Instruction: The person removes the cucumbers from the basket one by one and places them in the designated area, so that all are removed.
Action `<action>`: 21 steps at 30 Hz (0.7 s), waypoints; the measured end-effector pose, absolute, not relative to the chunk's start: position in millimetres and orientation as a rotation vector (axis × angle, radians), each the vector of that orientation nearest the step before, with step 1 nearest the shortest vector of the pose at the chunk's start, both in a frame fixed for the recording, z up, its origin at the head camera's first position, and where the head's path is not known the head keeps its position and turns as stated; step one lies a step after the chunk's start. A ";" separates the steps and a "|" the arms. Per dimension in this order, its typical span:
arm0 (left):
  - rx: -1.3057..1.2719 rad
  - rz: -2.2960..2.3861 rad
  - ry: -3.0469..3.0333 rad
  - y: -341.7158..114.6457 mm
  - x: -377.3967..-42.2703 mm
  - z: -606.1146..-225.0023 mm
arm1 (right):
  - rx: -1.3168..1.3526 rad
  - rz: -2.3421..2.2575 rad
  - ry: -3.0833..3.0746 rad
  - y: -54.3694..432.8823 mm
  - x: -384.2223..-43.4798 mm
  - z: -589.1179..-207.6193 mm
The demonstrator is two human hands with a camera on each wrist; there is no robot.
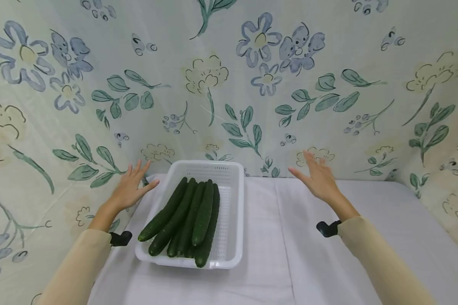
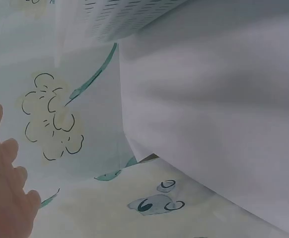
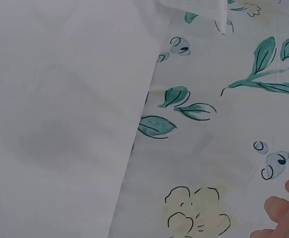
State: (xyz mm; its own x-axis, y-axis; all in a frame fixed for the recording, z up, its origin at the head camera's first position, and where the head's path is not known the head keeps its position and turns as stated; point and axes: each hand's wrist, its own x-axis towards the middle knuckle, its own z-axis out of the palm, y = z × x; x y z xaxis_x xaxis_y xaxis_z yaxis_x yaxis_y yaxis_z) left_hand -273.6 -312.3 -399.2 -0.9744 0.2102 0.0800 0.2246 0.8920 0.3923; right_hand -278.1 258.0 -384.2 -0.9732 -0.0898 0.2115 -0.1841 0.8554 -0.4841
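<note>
A white plastic basket (image 1: 234, 220) stands on the left part of the table, with several dark green cucumbers (image 1: 204, 214) heaped lengthwise in it; some reach over its near rim. My left hand (image 1: 131, 188) is held up just left of the basket, fingers spread and holding nothing. Well to the right of the basket, my right hand (image 1: 320, 180) is raised with its fingers apart and nothing in it. In the left wrist view, the left hand (image 2: 8, 183) shows at the left edge, and part of the basket (image 2: 127, 17) at the top. Fingers of the right hand (image 3: 283, 213) show at the lower right of the right wrist view.
A white cloth (image 1: 263, 254) covers the table, with a crease running front to back right of the basket. Flower-patterned fabric (image 1: 229, 84) hangs behind the table and at both sides. Each wrist carries a dark strap piece (image 1: 328, 228).
</note>
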 end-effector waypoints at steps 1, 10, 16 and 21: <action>-0.347 -0.667 -3.021 -312.4 -273.3 -399.2 | 0.215 0.797 -2.852 255.7 -278.8 -383.0; -0.452 -1.174 -2.935 -314.2 -272.8 -404.3 | 0.267 1.087 -2.858 236.3 -283.2 -366.9; -0.468 -1.411 -2.899 -317.5 -267.5 -408.1 | 0.312 1.279 -2.813 221.0 -285.9 -356.8; -0.464 -1.540 -2.875 -319.3 -265.4 -414.3 | 0.332 1.395 -2.763 209.7 -289.0 -350.2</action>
